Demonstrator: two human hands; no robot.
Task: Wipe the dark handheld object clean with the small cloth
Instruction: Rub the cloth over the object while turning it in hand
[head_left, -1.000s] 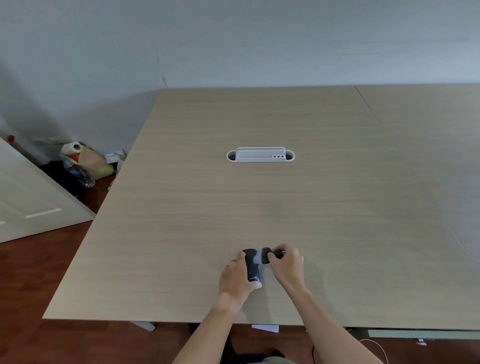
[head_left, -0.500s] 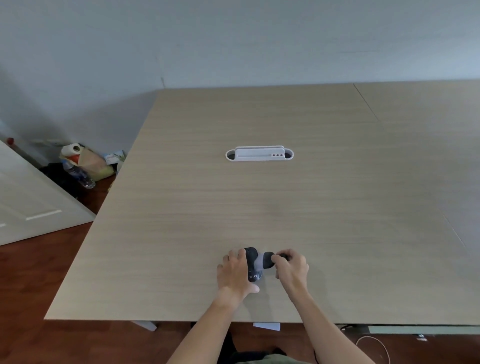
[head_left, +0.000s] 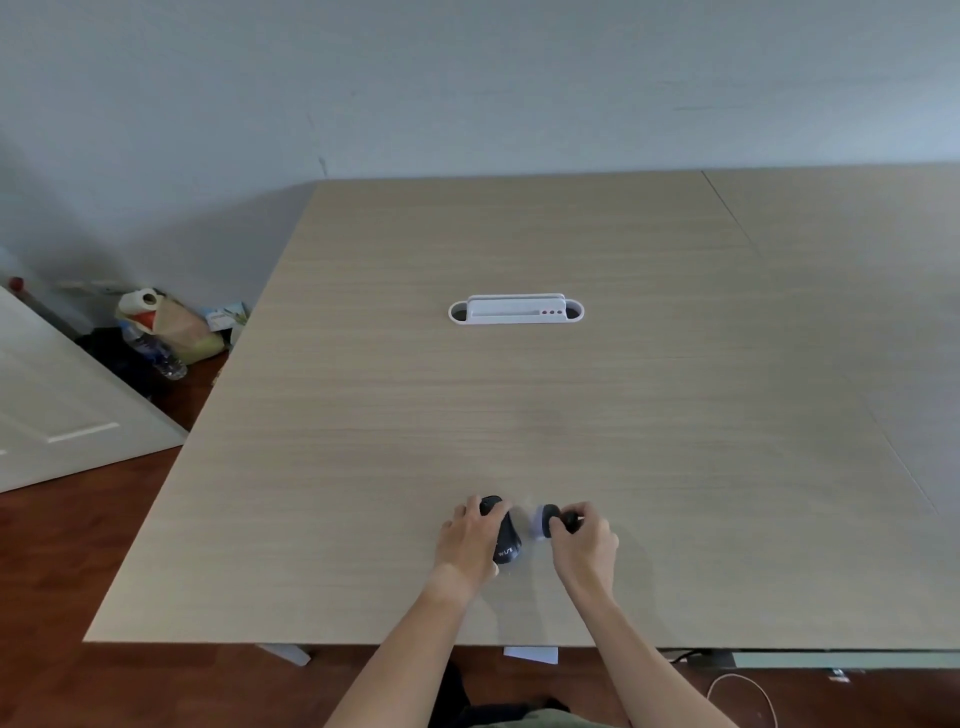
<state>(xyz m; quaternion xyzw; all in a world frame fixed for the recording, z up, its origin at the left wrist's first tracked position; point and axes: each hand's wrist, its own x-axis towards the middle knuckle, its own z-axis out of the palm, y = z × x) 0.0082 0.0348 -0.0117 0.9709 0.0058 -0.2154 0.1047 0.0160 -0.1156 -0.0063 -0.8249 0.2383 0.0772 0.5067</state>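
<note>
A dark handheld object (head_left: 505, 535), shaped like a computer mouse with white lettering, lies on the wooden table (head_left: 519, 415) near its front edge. My left hand (head_left: 470, 538) rests on its left side and holds it. Just to its right, my right hand (head_left: 584, 545) pinches a small cloth (head_left: 544, 521), grey with a dark part, bunched in the fingers. The cloth sits a short gap away from the dark object and does not touch it.
A white cable-port tray (head_left: 516, 310) is set into the middle of the table. On the floor at the left stand a paper roll (head_left: 140, 301), a bag, a plastic bottle (head_left: 161, 356) and a leaning white door panel (head_left: 57, 410). A cable (head_left: 743, 691) lies on the floor at the lower right.
My right hand has drawn the cloth to the right, off the dark object, opening a gap between them. My left hand stays on the object.
</note>
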